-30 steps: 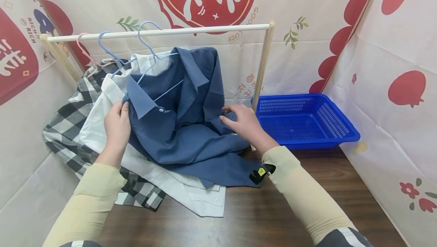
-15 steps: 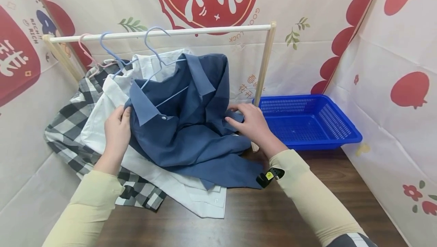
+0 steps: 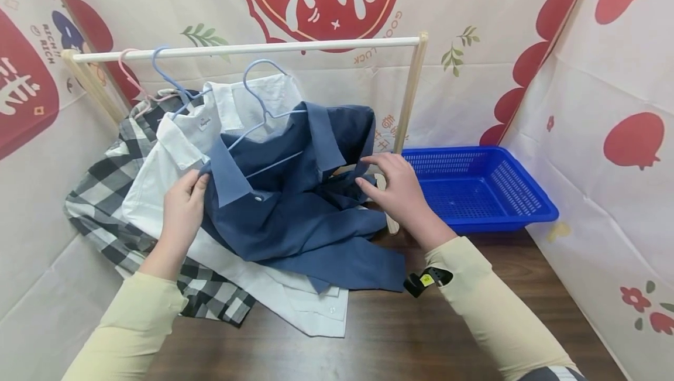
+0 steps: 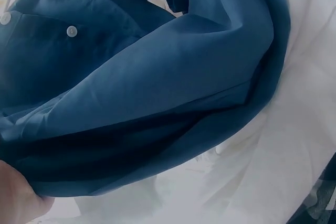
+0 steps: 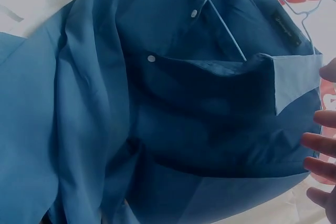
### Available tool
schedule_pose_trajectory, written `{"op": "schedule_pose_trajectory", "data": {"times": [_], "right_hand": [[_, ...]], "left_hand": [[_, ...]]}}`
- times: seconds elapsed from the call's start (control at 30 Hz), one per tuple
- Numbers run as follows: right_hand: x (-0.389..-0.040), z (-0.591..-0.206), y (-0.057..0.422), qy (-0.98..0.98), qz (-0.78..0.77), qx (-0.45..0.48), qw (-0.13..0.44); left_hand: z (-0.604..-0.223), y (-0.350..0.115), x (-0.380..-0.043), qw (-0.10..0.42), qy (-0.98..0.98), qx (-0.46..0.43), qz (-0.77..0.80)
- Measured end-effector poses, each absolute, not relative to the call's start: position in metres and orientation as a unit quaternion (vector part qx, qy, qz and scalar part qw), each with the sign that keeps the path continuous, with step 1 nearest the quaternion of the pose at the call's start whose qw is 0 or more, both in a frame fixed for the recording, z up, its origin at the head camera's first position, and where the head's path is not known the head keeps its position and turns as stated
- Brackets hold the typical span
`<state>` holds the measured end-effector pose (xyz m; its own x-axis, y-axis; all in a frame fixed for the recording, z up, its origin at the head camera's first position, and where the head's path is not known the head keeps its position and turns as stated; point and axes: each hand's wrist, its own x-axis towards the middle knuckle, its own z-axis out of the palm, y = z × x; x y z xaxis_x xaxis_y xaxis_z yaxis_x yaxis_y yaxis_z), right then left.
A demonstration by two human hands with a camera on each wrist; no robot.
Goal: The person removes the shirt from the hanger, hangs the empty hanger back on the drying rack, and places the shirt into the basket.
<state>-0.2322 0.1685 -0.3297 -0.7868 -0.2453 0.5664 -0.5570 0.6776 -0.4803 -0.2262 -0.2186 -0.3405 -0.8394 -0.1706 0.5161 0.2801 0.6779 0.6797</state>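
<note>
One dark blue shirt [image 3: 295, 223], collared, with white buttons, stands in the middle of the head view, draped on a pale blue hanger [image 3: 265, 115]; its upper part is raised, its lower folds and a sleeve lie on a brown wood-grain table [image 3: 379, 340]. The hook of that hanger appears just below a white rod [image 3: 326, 45], not round it. One left hand [image 3: 184, 202], thumb and fingers closed together, pinching the shirt at the shoulder beside the collar. One right hand [image 3: 397, 188], at the shirt's opposite edge, fingers extended and spread in its wrist view, thumb apart from them; whether it pinches the cloth cannot be told. One white shirt [image 3: 181, 141], partly behind the blue one, on a second blue hanger [image 3: 186, 96] hooked over the rod. One black-and-white checked shirt [image 3: 110, 194], farthest left, on a pink hanger [image 3: 148, 98], likewise hooked; its lower end rests on the table. One pale wooden post [image 3: 411, 94] supports the rod at the right. One blue plastic basket [image 3: 518, 185], with perforated walls, rests on the table just beside that post. Pale yellow sleeves [image 3: 474, 287] cover both forearms; a black strapped device [image 3: 439, 275] sits at the right wrist.
</note>
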Motion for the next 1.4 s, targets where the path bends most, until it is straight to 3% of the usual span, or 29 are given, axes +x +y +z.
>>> {"op": "schedule_pose_trajectory", "data": {"times": [0.23, 0.57, 1.07, 1.4], "right_hand": [[-0.232, -0.33, 0.177, -0.864, 0.362, 0.214, 0.276], [-0.234, -0.335, 0.187, -0.861, 0.366, 0.203, 0.289], [-0.235, -0.345, 0.206, -0.878, 0.376, 0.192, 0.225], [-0.227, -0.366, 0.212, -0.874, 0.373, 0.176, 0.256]], "left_hand": [[-0.342, -0.216, -0.222, 0.278, -0.877, -0.074, -0.385], [-0.343, -0.212, -0.215, 0.256, -0.884, -0.127, -0.37], [-0.352, -0.207, -0.214, 0.237, -0.881, -0.198, -0.36], [-0.364, -0.197, -0.213, 0.186, -0.893, -0.185, -0.365]]}}
